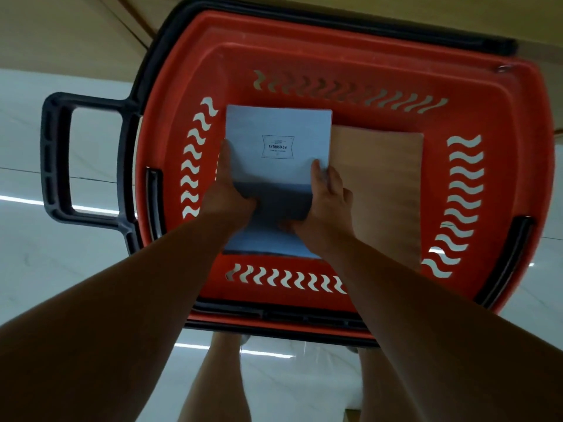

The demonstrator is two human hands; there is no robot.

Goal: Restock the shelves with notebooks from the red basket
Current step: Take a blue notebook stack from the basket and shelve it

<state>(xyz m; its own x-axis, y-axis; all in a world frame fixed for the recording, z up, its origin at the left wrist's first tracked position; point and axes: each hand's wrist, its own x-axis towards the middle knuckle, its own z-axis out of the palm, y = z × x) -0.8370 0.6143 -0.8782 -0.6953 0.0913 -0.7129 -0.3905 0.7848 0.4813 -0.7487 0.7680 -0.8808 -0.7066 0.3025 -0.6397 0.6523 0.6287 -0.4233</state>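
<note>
The red basket (380,71) sits on the floor right below me, with wavy slots in its walls. Inside it lies a stack of pale blue notebooks (277,129), the top cover printed "ENTHUSIASM". My left hand (227,190) clasps the stack's left edge, thumb on the cover. My right hand (327,199) clasps its right edge, fingers curled over the side. Another blue notebook (259,242) shows under my wrists. To the right a tan notebook (380,190) lies flat on the basket bottom.
A black pull handle (58,159) sticks out from the basket's left side, and a black rim handle (335,28) runs along the far edge. White glossy floor tiles (61,269) surround the basket; a beige surface (61,32) lies beyond. My legs show below.
</note>
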